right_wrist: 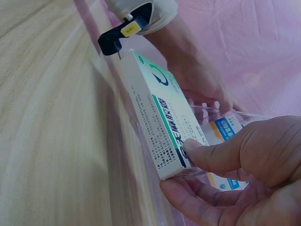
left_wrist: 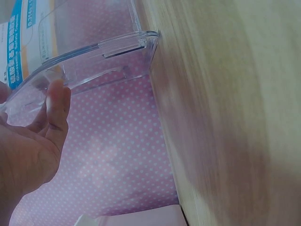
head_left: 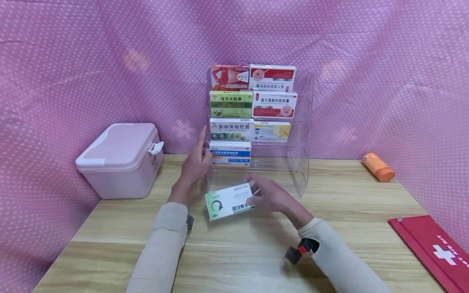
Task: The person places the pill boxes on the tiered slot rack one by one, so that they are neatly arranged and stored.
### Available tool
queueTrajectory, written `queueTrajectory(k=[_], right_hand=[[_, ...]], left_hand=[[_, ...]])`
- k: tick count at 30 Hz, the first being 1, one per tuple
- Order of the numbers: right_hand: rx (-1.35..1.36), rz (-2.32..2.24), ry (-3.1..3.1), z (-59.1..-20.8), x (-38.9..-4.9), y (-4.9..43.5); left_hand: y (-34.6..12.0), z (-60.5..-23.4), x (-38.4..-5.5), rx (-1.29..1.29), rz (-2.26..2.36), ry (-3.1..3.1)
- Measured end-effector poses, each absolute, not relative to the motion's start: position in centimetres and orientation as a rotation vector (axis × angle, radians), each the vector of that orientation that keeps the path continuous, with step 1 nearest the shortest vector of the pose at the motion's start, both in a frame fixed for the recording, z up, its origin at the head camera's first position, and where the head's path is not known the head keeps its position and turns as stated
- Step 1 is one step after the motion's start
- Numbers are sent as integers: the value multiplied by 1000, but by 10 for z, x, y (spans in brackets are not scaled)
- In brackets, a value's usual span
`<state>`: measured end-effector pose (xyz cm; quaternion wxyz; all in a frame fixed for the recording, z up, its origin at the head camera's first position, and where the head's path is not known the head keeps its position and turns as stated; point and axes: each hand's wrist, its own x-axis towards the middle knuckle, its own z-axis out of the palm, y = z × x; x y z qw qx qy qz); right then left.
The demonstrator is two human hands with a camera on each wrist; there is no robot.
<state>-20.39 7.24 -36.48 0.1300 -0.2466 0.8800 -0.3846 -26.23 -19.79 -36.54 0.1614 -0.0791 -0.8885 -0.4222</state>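
My right hand point(head_left: 269, 194) pinches a white and green medicine box point(head_left: 229, 202) by its right end, thumb on the printed face and fingers beneath. The box is tilted and held in front of the lowest tier of a clear acrylic display rack point(head_left: 303, 162). In the right wrist view the medicine box point(right_wrist: 162, 110) shows its long printed side. My left hand point(head_left: 196, 162) grips the rack's left side panel. Fingers point(left_wrist: 57, 110) lie along the outside of that panel in the left wrist view, the thumb at its front edge beside a blue and white medicine box point(head_left: 231, 154).
Upper tiers carry several medicine boxes, among them a green one point(head_left: 231, 104) and a red and white one point(head_left: 275, 105). A pale pink lidded case point(head_left: 117, 162) stands left. At right lie an orange bottle point(head_left: 378, 166) and a red first aid pouch point(head_left: 432, 248).
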Motion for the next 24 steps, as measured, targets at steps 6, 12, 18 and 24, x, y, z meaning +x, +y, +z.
queueTrajectory(k=[6, 12, 18, 24], right_hand=[[-729, -1138, 2556, -360, -207, 78], [-683, -1169, 2584, -349, -209, 88], [-697, -1281, 2596, -334, -212, 104], [-635, -1379, 2635, -322, -217, 118]], left_hand=[[-198, -365, -262, -235, -1213, -2531], [-198, -366, -261, -232, -1214, -2540], [-196, -365, -260, -223, -1222, -2550], [-197, -364, -260, -215, -1205, -2549]])
